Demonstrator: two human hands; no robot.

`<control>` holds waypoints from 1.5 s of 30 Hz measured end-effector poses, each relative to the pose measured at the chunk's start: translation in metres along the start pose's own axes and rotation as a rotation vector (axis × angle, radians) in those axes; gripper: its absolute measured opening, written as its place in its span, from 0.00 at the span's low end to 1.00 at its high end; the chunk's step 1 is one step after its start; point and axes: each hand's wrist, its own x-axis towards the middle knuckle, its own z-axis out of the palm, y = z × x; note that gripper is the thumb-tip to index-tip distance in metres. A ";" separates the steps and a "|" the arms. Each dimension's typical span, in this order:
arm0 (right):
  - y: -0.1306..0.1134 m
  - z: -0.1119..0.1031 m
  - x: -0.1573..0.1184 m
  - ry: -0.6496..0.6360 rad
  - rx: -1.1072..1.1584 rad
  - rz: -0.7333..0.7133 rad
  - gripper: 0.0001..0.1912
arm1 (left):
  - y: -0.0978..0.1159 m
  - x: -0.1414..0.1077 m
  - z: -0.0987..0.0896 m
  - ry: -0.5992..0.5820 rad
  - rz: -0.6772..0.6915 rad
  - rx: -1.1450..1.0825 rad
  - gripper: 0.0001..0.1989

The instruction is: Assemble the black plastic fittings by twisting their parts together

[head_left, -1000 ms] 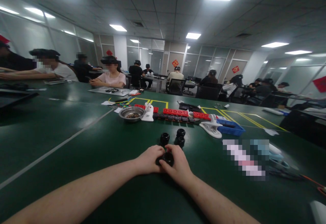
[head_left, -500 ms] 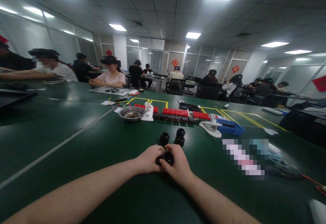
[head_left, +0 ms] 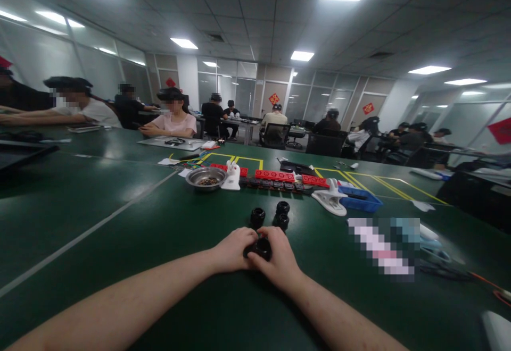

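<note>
Head view: left hand (head_left: 235, 248) and right hand (head_left: 281, 254) closed on a black part (head_left: 262, 248)

Fingers curl inward from both sides, gripping the round piece between them at the green table (head_left: 159, 228); some fingertips are hidden. Just beyond stand three similar black pieces (head_left: 257, 216). Farther out: a metal bowl (head_left: 190, 182), a red-and-black row (head_left: 275, 175) and a blue tray (head_left: 364, 205).

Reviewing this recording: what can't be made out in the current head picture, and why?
All in the head view:
- Much of the black part: covered by the left hand and right hand.
- What the small pieces in the metal bowl are: too small.
- Items under the pixelated patch: masked.
- The white object, lower right: cut off by the edge.
</note>
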 end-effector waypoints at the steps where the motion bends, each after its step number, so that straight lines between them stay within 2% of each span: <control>1: 0.000 0.000 0.000 -0.006 -0.001 0.003 0.18 | 0.001 0.000 -0.001 -0.003 -0.002 -0.002 0.21; 7: -0.001 -0.001 -0.002 -0.044 0.068 -0.058 0.21 | -0.002 0.000 0.002 0.003 0.003 -0.005 0.22; 12: 0.001 0.000 -0.001 0.043 0.032 -0.026 0.21 | -0.003 0.001 0.004 0.027 0.025 0.001 0.18; 17: 0.001 0.002 0.000 0.002 0.013 0.007 0.19 | 0.000 0.000 0.000 0.014 0.018 -0.005 0.19; 22: -0.001 0.001 -0.002 -0.027 0.068 -0.069 0.21 | -0.002 0.000 0.002 0.006 0.000 -0.006 0.21; 27: 0.002 0.001 -0.002 0.039 0.031 -0.032 0.22 | -0.003 0.000 0.004 0.017 0.022 0.007 0.18; 31: 0.001 0.001 -0.001 -0.027 0.020 0.021 0.20 | 0.000 0.000 0.001 0.012 0.020 -0.007 0.19; 35: -0.001 0.000 -0.002 -0.079 0.076 -0.046 0.21 | 0.001 0.000 -0.001 -0.005 -0.011 -0.009 0.19; 41: 0.003 0.001 -0.002 0.026 0.042 -0.011 0.23 | 0.001 0.000 0.001 0.007 -0.010 0.004 0.18; 45: 0.004 0.002 -0.002 0.012 0.048 -0.020 0.22 | 0.000 0.000 0.001 0.001 -0.002 0.001 0.19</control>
